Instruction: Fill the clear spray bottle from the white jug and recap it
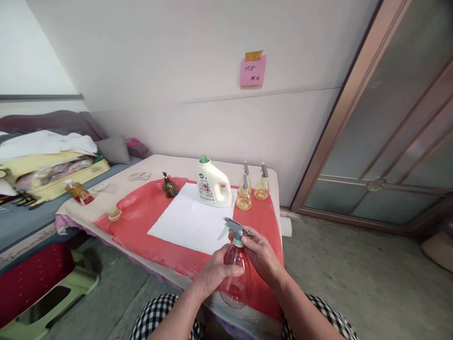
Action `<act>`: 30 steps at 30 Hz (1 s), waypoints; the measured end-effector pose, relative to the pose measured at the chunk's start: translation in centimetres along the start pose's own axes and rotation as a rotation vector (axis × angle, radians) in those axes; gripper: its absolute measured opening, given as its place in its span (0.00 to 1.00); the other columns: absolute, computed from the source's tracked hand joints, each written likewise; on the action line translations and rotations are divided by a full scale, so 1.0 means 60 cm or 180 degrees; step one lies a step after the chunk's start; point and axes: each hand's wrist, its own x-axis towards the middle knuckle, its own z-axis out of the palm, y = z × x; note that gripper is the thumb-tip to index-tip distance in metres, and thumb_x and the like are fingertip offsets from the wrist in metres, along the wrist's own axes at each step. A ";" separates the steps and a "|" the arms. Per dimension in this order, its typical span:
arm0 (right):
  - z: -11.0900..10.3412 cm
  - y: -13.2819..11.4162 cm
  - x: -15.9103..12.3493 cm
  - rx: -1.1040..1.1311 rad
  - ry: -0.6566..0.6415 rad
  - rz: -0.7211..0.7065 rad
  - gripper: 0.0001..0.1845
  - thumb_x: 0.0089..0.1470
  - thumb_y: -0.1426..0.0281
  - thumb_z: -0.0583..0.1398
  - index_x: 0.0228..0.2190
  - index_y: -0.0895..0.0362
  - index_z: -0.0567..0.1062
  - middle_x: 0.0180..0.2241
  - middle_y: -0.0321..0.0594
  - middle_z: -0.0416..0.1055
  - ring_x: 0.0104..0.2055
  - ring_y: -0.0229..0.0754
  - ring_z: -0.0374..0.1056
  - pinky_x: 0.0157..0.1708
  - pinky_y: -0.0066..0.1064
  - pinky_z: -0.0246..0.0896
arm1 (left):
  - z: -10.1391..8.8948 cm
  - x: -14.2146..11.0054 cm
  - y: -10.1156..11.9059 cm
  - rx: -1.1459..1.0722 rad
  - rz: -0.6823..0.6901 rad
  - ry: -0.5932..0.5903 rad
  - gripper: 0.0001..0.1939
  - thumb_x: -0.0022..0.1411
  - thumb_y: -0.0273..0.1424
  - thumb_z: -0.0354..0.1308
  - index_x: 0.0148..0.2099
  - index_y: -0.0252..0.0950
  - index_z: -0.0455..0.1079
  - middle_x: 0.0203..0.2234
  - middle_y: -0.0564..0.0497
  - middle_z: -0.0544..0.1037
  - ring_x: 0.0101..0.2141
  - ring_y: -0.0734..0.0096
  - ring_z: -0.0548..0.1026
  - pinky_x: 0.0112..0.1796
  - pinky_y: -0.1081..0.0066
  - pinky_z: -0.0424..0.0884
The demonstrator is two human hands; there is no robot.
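A clear spray bottle [236, 278] is held upright at the near edge of the table [170, 163], over the red cloth [141, 222]; its body is gripped by the closed fingers of the left hand [212, 276], while the neck below the grey trigger head [235, 228] is pinched by the right hand [262, 255]. Farther off, a white sheet [187, 222] is spread on the cloth, with a white detergent jug [213, 185] and three small yellow spray bottles [252, 188] behind it and a dark pump bottle [170, 187] to the left.

The room is lit evenly and softly, with only faint shadows cast. Straight edges are bowed near the borders, and slight blur is seen throughout.
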 end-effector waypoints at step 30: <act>-0.144 -0.044 0.037 0.0583 0.2257 -0.0718 0.18 0.42 0.61 0.67 0.35 0.54 0.71 0.33 0.33 0.72 0.35 0.34 0.70 0.37 0.28 0.69 | 0.004 0.014 -0.002 -0.0820 -0.0112 0.0470 0.20 0.44 0.31 0.68 0.42 0.34 0.74 0.36 0.48 0.78 0.40 0.60 0.74 0.43 0.64 0.67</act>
